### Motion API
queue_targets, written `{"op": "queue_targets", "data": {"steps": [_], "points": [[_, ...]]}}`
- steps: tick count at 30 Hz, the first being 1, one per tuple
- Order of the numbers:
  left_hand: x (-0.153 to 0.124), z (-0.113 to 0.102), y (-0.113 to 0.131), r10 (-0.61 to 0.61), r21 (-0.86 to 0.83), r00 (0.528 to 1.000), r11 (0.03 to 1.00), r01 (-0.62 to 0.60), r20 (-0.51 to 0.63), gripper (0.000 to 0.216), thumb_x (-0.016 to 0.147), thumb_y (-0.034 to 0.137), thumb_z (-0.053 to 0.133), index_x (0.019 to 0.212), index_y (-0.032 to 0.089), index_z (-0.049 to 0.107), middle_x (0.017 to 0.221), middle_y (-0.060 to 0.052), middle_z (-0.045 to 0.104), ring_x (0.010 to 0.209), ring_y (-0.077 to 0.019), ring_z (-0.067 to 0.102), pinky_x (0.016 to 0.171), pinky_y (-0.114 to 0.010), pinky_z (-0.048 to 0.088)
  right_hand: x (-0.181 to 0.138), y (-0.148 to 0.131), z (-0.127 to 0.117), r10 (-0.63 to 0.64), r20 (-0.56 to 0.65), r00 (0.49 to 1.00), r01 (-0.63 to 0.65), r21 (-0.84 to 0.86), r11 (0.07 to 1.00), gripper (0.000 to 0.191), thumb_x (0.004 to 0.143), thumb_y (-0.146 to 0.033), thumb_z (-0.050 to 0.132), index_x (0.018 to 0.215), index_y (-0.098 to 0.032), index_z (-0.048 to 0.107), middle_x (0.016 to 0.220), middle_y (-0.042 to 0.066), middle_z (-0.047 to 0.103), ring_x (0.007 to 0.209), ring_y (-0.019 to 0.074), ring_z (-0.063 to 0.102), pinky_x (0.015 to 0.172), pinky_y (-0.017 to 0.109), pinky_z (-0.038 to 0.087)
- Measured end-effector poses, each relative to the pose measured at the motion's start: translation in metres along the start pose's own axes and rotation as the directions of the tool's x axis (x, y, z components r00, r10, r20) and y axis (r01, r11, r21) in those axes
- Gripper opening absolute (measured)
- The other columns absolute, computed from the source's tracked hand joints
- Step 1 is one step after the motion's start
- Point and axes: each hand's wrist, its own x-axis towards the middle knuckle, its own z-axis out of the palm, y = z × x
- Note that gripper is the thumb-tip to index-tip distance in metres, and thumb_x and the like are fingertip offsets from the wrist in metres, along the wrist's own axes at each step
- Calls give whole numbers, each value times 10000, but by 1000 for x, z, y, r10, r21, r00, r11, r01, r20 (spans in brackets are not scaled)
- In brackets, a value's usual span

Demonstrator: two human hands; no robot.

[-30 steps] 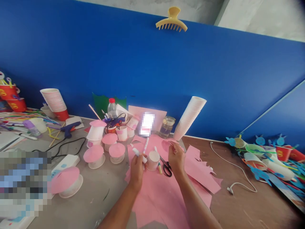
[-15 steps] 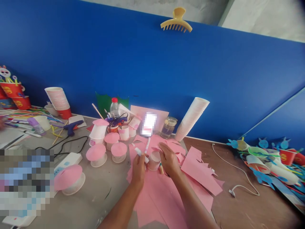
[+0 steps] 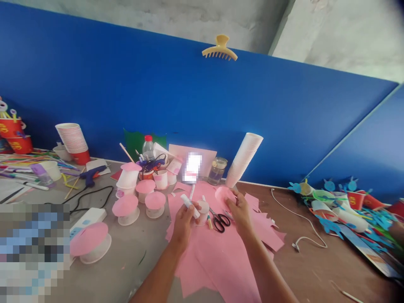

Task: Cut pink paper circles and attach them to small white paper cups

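My left hand (image 3: pixel 182 220) is closed round a white glue stick (image 3: pixel 190 204), held tilted just above the pink paper sheets (image 3: pixel 217 256). Right beside it stands a small white paper cup (image 3: pixel 203 211). My right hand (image 3: pixel 240 210) pinches a round pink paper disc (image 3: pixel 222 194), lifted a little to the right of the cup. Black-handled scissors (image 3: pixel 220 220) lie on the pink paper between my two hands. A pen (image 3: pixel 192 192) lies just behind the glue stick.
Several white cups topped with pink discs (image 3: pixel 126 208) stand to the left. A tall leaning stack of white cups (image 3: pixel 244 160), a glass jar (image 3: pixel 216 170) and a bottle (image 3: pixel 147 147) line the blue wall. A white cable (image 3: pixel 299 223) and blue-and-red cup crafts (image 3: pixel 344 206) lie right.
My right hand came off the cup and lifted a pink disc up to the right, uncovering the scissors. My left hand raised the glue stick slightly. The camera tilted upward.
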Motion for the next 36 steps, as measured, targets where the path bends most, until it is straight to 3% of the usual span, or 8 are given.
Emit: {"op": "queue_targets", "data": {"steps": [3, 8, 13, 17, 21, 28, 33, 36], "points": [[-8, 4, 7, -107, -22, 975, 993, 113, 194, 344, 774, 458, 640, 903, 139, 640, 685, -7, 540, 509, -72, 434, 548, -243, 344, -11, -7, -3, -9, 31, 999, 10, -33, 999, 437, 695, -326, 586, 1104, -173, 576, 1050, 88, 624, 934, 246, 577, 790, 373, 473], [-16, 6, 6, -214, 72, 916, 977, 201, 340, 348, 739, 418, 697, 959, 149, 670, 705, -27, 553, 590, -97, 465, 569, -249, 333, -35, -14, -2, -35, 134, 990, 45, -73, 996, 473, 734, -267, 520, 1193, -159, 486, 709, -19, 522, 616, 160, 502, 584, 298, 449], [-18, 8, 5, -298, 210, 873, 950, 232, 386, 394, 699, 429, 728, 968, 143, 691, 732, -35, 564, 587, -94, 459, 575, -257, 348, -48, -12, 1, -36, 247, 968, 33, 15, 999, 464, 723, -194, 508, 1186, -183, 494, 643, -54, 435, 580, 140, 452, 550, 270, 415], [-16, 8, 6, -252, 205, 894, 961, 186, 370, 408, 752, 469, 661, 946, 111, 689, 624, -10, 512, 543, -92, 437, 538, -250, 334, -49, -11, -10, -53, 351, 935, -41, 256, 966, 473, 737, -219, 541, 1206, -207, 476, 723, -18, 524, 642, 150, 496, 560, 266, 420], [-16, 9, 5, -250, 267, 915, 949, 167, 316, 415, 784, 476, 622, 953, 102, 683, 593, 9, 475, 536, -93, 439, 536, -250, 331, -46, -10, -23, -147, 219, 965, 51, 392, 918, 418, 745, -258, 606, 1154, -232, 526, 906, 31, 574, 814, 173, 539, 677, 291, 447], [-20, 12, 2, -331, 437, 896, 881, 181, 297, 488, 778, 466, 628, 1134, 131, 633, 689, -12, 522, 591, -101, 454, 606, -272, 382, -46, 3, -15, -26, 187, 982, -29, 287, 958, 282, 771, -324, 619, 1021, -198, 593, 786, 17, 576, 695, 152, 543, 619, 278, 457], [-17, 11, -4, -335, 524, 910, 836, 166, 246, 505, 797, 496, 577, 1136, 126, 631, 727, -21, 536, 568, -96, 453, 601, -278, 393, -51, -1, -26, -282, 94, 955, 255, 227, 940, 202, 844, -276, 549, 1028, -210, 600, 887, 50, 589, 811, 184, 561, 708, 323, 465], [-16, 11, -8, -325, 543, 926, 821, 174, 195, 517, 809, 506, 545, 1132, 109, 613, 640, 10, 492, 549, -104, 456, 585, -271, 390, -56, -8, -35, -503, 71, 861, 490, 147, 859, 170, 866, -175, 500, 984, -215, 615, 811, 39, 589, 725, 171, 542, 634, 309, 442]]}}
